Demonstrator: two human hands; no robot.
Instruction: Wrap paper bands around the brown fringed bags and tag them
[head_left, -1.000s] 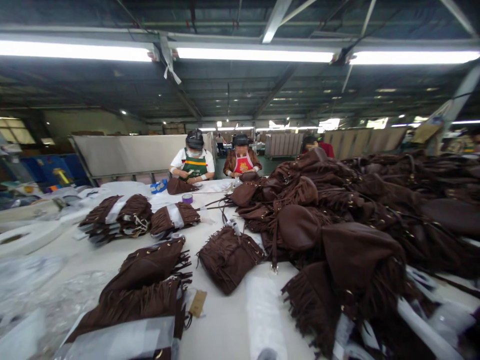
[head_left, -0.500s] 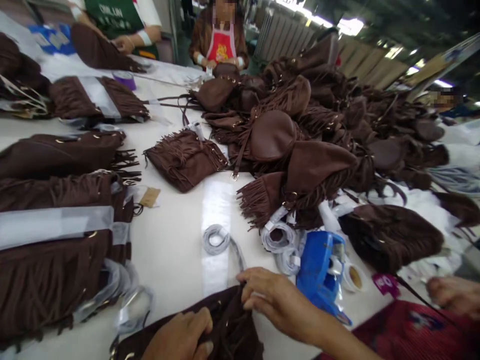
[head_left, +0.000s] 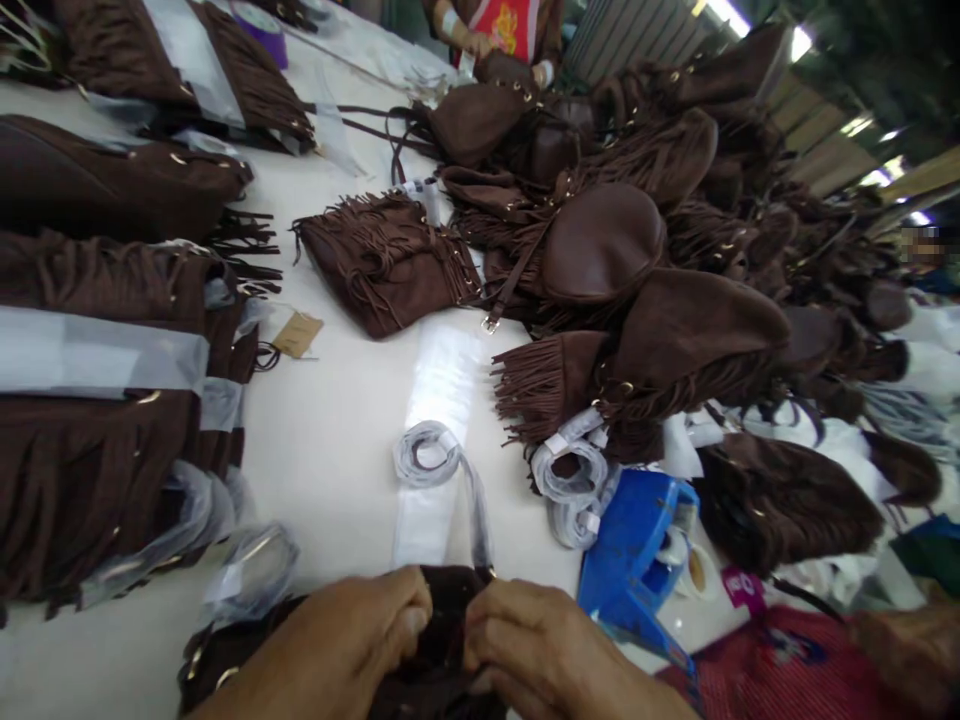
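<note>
A dark brown bag (head_left: 439, 690) lies at the near edge of the table, its lower part cut off by the frame. My left hand (head_left: 360, 630) grips the bag's edge, fingers bent over it. Close by on the right, my right hand (head_left: 532, 640) pinches the same bag near its upper rim. A strap wrapped in clear plastic runs from the bag up to a coil (head_left: 427, 455), which rests on a white plastic strip (head_left: 424, 525). Gold-coloured rings show on the bag's left side.
Brown fringed bags (head_left: 97, 440) lie stacked at left. A large heap of brown bags (head_left: 600, 240) fills the back right. A blue tape dispenser (head_left: 634, 550) and wrapped strap coils (head_left: 570, 470) are right of my hands. A co-worker in a red apron (head_left: 506, 25) handles a bag across the table.
My left hand has moved up and right along the bag, closer to my right hand. The view has tilted and shifted. The coil still lies on the plastic strip.
</note>
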